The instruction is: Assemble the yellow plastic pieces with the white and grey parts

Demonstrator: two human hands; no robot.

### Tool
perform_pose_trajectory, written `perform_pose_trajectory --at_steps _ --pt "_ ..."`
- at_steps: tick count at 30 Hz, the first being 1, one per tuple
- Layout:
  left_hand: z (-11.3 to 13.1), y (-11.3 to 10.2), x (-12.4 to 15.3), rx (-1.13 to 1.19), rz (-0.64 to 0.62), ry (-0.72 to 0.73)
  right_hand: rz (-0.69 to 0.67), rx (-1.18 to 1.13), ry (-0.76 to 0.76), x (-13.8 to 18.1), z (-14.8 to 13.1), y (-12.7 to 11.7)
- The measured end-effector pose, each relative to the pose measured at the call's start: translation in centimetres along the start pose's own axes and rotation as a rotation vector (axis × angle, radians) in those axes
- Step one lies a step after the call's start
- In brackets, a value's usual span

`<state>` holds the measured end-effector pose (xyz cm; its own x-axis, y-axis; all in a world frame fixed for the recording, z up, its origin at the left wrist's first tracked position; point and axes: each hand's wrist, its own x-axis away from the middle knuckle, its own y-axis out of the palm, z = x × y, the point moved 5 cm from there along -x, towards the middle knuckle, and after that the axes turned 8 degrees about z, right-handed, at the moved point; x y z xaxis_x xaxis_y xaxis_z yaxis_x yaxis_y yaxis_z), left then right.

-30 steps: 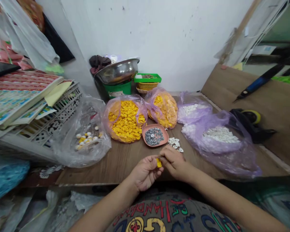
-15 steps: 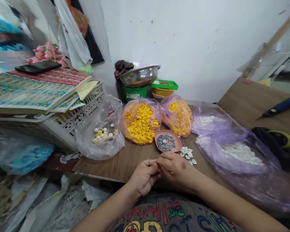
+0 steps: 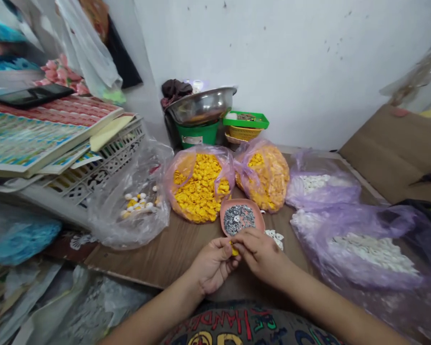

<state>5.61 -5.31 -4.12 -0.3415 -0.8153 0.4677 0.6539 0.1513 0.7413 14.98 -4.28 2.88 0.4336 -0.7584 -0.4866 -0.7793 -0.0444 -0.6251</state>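
Close together at the table's front edge, my two hands meet over a small yellow plastic piece (image 3: 234,249). My left hand (image 3: 212,265) is closed, pinching the piece between thumb and fingers. The fingertips of my right hand (image 3: 261,254) press together on the same piece from the other side; whether they hold a second small part is hidden. Just beyond them lies a pink dish (image 3: 260,221) of small grey bits, with a white piece on top. A few flat white pieces (image 3: 276,237) with holes lie beside it, partly behind my right hand.
Two bags of yellow pieces (image 3: 197,191) (image 3: 267,179) stand behind the dish. Purple bags of white pieces (image 3: 377,249) spread at right. A clear bag (image 3: 143,230) with white-and-yellow pieces is at left, by a basket (image 3: 104,165) stacked with printed sheets. A steel bowl (image 3: 204,105) stands at the back.
The view has shifted closer and a little to the right. Both hands stay together, and more of the yellow piece shows between the fingers.
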Motion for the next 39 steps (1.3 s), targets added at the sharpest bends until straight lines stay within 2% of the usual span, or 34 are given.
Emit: perform_pose_trajectory --at_steps 6,10,16,20,26,32,39 --pt "-0.9 2.2 -2.5 -0.074 -0.038 -0.138 -0.005 0.136 0.080 0.7 2.1 -2.4" --pt "-1.6 2.5 -3.4 -0.168 -0.015 -0.172 -0.049 0.187 0.160 1.3 2.5 -2.7" --pt "-1.4 2.2 -3.4 -0.177 0.023 -0.064 0.179 0.183 0.250 2.0 2.0 -1.9" --pt "-1.2 2.0 -2.7 -0.133 -0.009 -0.086 0.291 0.074 0.235 2.2 2.1 -1.7" --pt "-1.4 1.5 -2.3 -0.038 -0.017 -0.136 0.198 -0.017 0.152 1.7 2.6 -1.6" --pt "-1.4 1.3 -2.7 0.006 0.026 -0.182 0.145 0.048 0.105 1.1 2.7 -1.5" --pt "-0.9 1.1 -3.0 0.011 0.000 -0.198 0.049 0.201 0.110 0.5 2.2 -1.2"
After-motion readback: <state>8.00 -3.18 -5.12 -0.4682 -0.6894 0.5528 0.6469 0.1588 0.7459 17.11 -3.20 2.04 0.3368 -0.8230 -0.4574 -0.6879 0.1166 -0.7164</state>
